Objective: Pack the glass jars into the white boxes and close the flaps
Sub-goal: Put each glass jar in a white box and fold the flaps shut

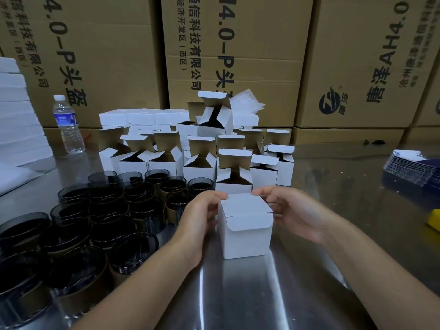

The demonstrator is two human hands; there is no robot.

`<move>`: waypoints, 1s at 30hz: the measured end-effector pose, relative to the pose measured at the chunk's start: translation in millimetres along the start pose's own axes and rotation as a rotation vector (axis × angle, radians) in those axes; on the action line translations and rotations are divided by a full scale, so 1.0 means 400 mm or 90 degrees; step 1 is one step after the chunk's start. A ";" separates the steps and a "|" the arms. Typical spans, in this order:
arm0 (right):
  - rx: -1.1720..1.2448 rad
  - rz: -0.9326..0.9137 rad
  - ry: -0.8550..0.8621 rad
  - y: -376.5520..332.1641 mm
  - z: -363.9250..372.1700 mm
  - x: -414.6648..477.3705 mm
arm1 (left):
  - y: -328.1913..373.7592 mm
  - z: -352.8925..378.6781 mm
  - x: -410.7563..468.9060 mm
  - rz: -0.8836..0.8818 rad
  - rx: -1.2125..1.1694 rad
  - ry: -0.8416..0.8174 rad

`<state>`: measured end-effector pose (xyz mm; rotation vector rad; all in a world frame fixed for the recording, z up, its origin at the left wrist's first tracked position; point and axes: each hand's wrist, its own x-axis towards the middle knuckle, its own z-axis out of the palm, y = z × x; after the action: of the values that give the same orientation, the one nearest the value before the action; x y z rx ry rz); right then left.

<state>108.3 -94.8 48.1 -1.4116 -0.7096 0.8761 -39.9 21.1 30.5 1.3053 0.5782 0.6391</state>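
Glass jars (107, 210), dark and open-topped, crowd the front left part of the worktop (333, 222). Just right of them, near the middle of the front edge, stands one white box (245, 232) between the two hands. The left hand (202, 217) curls round the box's left wall with a fingertip up on the rear top corner. The right hand (290, 210) grips the right wall the same way, its forefinger reaching over the rear top edge. So both hands are grasping this box.

The lid lies flat across the top, and its tongue seems to hang down outside the front wall, not tucked in, though I cannot be sure. Whether a jar is inside is hidden by the closed lid.

My reading is that the step in hand is closing the flaps of this one box. The next move would call for steadying the walls and working the tongue in behind the front wall, then setting the box aside and taking a fresh one.

Behind it, towards the middle of the worktop, wait the open boxes (234, 172) with lids up, and beyond them closed boxes (133, 117) are stacked by the rear edge. A water bottle (67, 125) stands at the rear left, and brown cartons (238, 55) wall off the back.
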 end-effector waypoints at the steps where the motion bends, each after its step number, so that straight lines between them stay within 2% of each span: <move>1: -0.019 -0.005 -0.001 -0.002 0.000 -0.003 | 0.004 0.002 -0.004 0.005 0.029 0.003; 4: -0.149 -0.041 0.015 -0.012 0.001 -0.010 | 0.009 0.005 -0.003 0.043 0.096 0.026; 6: -0.261 -0.097 0.050 -0.019 0.003 -0.015 | 0.013 0.002 0.003 0.101 0.126 0.032; 8: -0.331 -0.175 0.036 -0.020 0.005 -0.023 | 0.019 -0.003 0.002 0.172 0.170 0.016; 10: -0.364 -0.236 -0.006 -0.016 0.006 -0.029 | 0.020 -0.011 -0.001 0.258 0.259 -0.007; 14: -0.362 -0.254 -0.056 -0.013 0.003 -0.031 | 0.020 -0.016 -0.016 0.398 0.467 -0.039; 16: -0.371 -0.241 -0.083 -0.019 -0.001 -0.031 | 0.028 -0.018 -0.023 0.390 0.480 -0.050; 19: -0.466 -0.217 -0.152 -0.023 -0.010 -0.036 | 0.043 -0.027 -0.030 0.346 0.507 -0.078; 22: -0.528 -0.186 -0.174 -0.024 -0.013 -0.041 | 0.056 -0.051 -0.039 0.293 0.594 -0.129; 25: -0.537 -0.179 -0.168 -0.024 -0.009 -0.041 | 0.064 -0.062 -0.047 0.287 0.651 -0.167; 30: -0.471 -0.202 -0.150 -0.022 -0.007 -0.038 | 0.073 -0.067 -0.046 0.305 0.633 -0.135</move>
<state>103.8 -108.9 57.9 -1.7761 -1.4987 0.5443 -74.7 30.2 55.3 2.4631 0.4047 0.5959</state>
